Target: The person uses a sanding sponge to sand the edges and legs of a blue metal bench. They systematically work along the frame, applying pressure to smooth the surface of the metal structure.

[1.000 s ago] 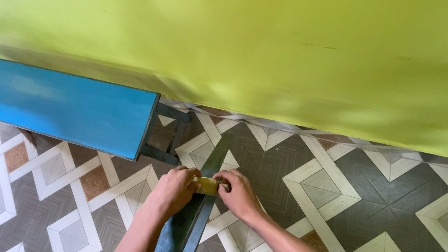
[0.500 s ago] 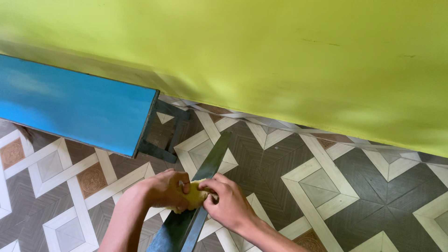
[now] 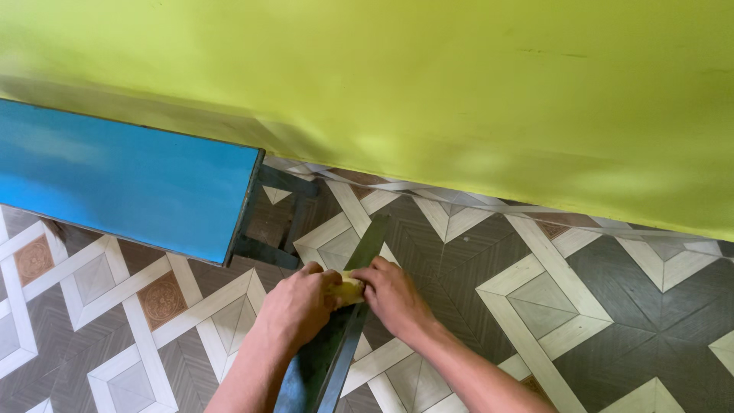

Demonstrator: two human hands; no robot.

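The left hand (image 3: 300, 306) and right hand (image 3: 391, 294) are both gripping a small yellow pad (image 3: 350, 289), pressing it against a long dark green metal bar (image 3: 359, 264) that is running diagonally between them over the floor. Just beyond the bar's far end, a blue rectangular bench top (image 3: 122, 180) is sitting on dark legs (image 3: 267, 248), close beside the lime-green wall (image 3: 459, 99), above patterned grey, white and brown floor tiles (image 3: 535, 298).
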